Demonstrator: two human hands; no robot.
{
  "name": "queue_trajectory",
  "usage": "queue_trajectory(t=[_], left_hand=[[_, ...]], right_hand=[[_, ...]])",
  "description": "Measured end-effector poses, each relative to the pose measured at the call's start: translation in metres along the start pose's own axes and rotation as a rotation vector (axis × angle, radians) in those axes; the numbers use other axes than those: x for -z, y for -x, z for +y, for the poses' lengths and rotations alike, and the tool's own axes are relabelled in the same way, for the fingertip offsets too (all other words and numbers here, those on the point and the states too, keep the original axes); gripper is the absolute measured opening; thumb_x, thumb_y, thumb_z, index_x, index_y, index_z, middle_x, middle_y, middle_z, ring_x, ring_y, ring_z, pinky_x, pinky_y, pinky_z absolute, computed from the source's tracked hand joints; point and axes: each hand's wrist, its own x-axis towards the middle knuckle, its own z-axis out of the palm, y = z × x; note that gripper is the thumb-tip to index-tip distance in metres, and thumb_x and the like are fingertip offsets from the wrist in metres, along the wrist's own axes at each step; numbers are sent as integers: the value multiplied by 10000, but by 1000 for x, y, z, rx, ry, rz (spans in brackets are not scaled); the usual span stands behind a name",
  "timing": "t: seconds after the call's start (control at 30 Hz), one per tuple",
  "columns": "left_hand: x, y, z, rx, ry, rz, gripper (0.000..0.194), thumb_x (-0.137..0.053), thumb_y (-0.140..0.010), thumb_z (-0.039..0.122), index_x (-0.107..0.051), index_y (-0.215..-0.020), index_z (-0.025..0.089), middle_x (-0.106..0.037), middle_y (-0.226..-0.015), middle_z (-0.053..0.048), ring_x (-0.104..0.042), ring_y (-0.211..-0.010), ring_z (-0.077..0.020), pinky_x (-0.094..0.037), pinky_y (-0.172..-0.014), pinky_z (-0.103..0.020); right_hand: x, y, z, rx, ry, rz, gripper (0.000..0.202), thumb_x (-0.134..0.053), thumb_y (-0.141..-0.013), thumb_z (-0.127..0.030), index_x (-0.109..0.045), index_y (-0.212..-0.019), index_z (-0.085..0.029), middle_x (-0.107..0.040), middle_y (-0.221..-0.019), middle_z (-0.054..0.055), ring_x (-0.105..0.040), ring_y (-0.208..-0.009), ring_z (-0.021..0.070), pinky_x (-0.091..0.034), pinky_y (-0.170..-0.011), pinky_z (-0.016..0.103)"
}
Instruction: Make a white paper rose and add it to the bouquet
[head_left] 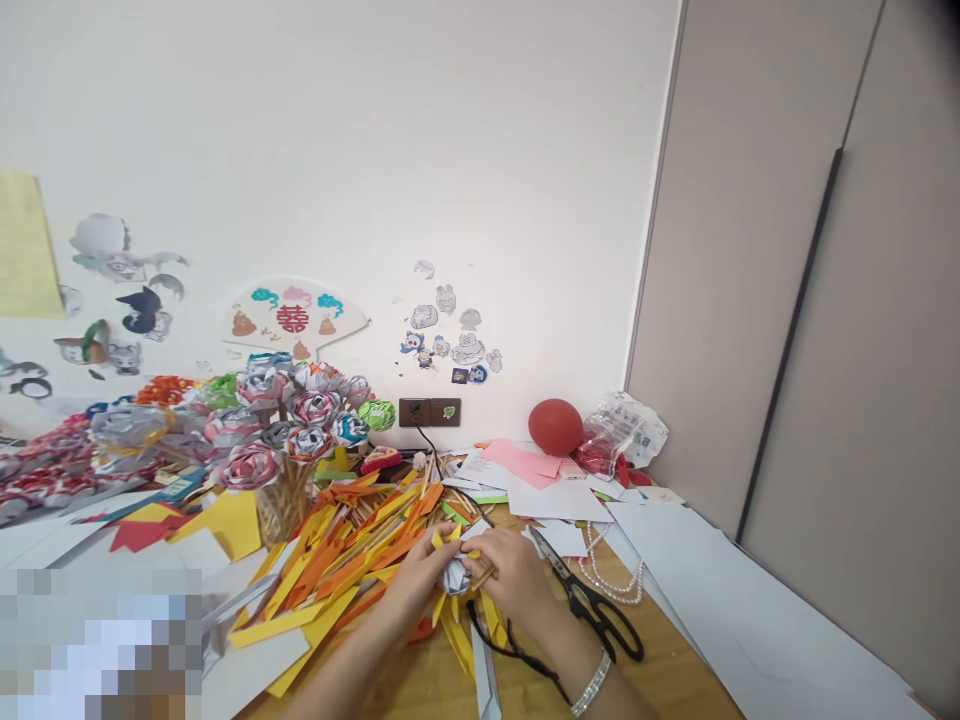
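Note:
Both hands are closed on a small folded-paper flower [455,576] of white and yellow paper, held just above the table. My left hand [421,572] pinches its left side, near a pointed yellow piece. On the other side, the fingers of my right hand [516,572] are bent over the flower's right edge, and a thin tan stick shows below them. The fingertips partly cover the flower. Under and left of the hands lie many folded orange and yellow paper strips [330,560]. Black-handled scissors [592,600] rest on the table close to my right wrist.
A vase [285,500] of paper flowers stands left of the strips, with more flowers beyond. A black cable [517,650] runs below my hands. At the back right are a red balloon [556,427], a plastic bag [626,428] and white sheets [750,600]; a bead string [611,590] lies nearer.

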Motion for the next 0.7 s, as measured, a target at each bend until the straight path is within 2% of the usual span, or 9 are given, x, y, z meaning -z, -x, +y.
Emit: queue_trajectory(t=[0.17,0.27,0.43,0.7], left_hand=[[6,-10,-11,-35,-72,44,455,-741,-516,396,-548,-860,169,-584,-636,27,-537,-576,-137,-387,-564,-248],[6,-12,-11,-31,-112,74,500,-742,-495,405,-531,-883,171,-550,-573,50,-521,-540,-140,-372,-538,-246],[3,-9,-9,-39,-136,76,467,-721,-510,411,-542,-865,167,-535,-558,59,-495,-508,-125,-361,-524,-239],[2,-7,-7,-47,-120,80,439,-729,-510,393,-554,-844,168,-560,-598,48,-507,-548,-129,-373,-548,-239]], right_hand=[[-5,1,1,105,156,0,150,-455,-879,-227,-571,-797,-179,-607,-719,15,-531,-680,150,-364,-592,259],[-10,4,4,137,236,-9,146,-437,-888,-198,-563,-816,-182,-593,-709,10,-523,-684,149,-367,-603,262],[-12,6,4,230,448,-17,164,-399,-894,-156,-552,-838,-170,-566,-681,21,-500,-632,161,-342,-557,285],[-14,6,4,222,419,-10,144,-415,-887,-142,-544,-827,-165,-580,-694,16,-509,-631,161,-353,-563,286]])
